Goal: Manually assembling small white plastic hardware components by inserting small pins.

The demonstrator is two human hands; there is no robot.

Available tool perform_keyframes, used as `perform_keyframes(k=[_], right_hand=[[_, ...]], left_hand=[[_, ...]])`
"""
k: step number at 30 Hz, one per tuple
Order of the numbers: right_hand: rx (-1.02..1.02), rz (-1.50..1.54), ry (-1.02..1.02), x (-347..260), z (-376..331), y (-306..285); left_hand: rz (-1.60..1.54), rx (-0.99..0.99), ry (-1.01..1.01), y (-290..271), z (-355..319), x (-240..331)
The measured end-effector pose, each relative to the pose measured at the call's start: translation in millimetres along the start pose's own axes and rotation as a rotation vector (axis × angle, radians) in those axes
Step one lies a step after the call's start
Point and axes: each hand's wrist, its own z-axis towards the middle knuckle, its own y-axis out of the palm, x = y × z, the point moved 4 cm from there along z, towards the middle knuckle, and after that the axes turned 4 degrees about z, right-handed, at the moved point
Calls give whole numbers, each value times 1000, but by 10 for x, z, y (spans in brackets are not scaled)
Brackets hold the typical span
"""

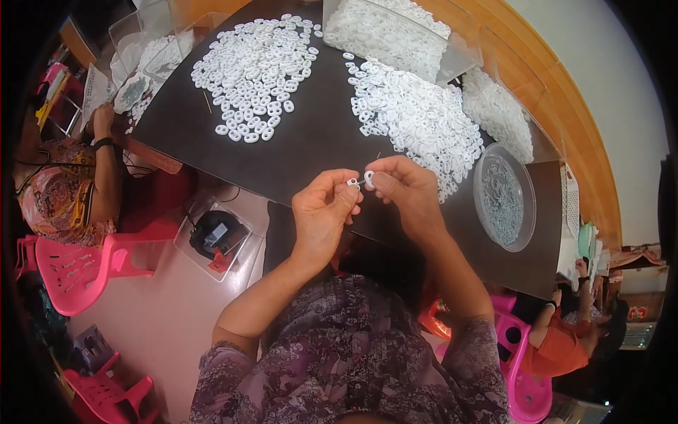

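My two hands meet over the near edge of a dark table (304, 152). Between the thumb and fingers of my left hand (318, 219) is a small white plastic piece (353, 182). My right hand (411, 198) pinches a white oval piece (369, 177) right beside it. A thin grey bit shows between the two pieces; whether it joins them I cannot tell. Ahead on the left lies a pile of white two-holed oval pieces (258, 74). A heap of smaller white plastic pieces (413, 109) spreads ahead on the right, close to my right hand.
A round clear tub (531, 212) of small grey metal parts, apparently screws, stands at the right. Clear bins (459, 60) of white pieces line the back. People sit left (67, 191) and right (565, 346). Pink chairs (70, 275) and a clear box (185, 247) stand on the floor.
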Motion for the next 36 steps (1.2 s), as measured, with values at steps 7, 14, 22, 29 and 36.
perform_keyframes(k=[7, 14, 22, 29, 36], right_hand=[[20, -3, 18, 29, 2, -4], [23, -11, 3, 12, -16, 24], [45, -36, -71, 22, -44, 50], [78, -23, -147, 33, -75, 72], [86, -83, -195, 87, -109, 73]], left_hand=[[20, 2, 4, 8, -4, -7], [52, 4, 20, 10, -22, -11], [47, 39, 46, 31, -38, -29], [138, 14, 104, 56, -43, -44], [74, -6, 96, 53, -26, -94]])
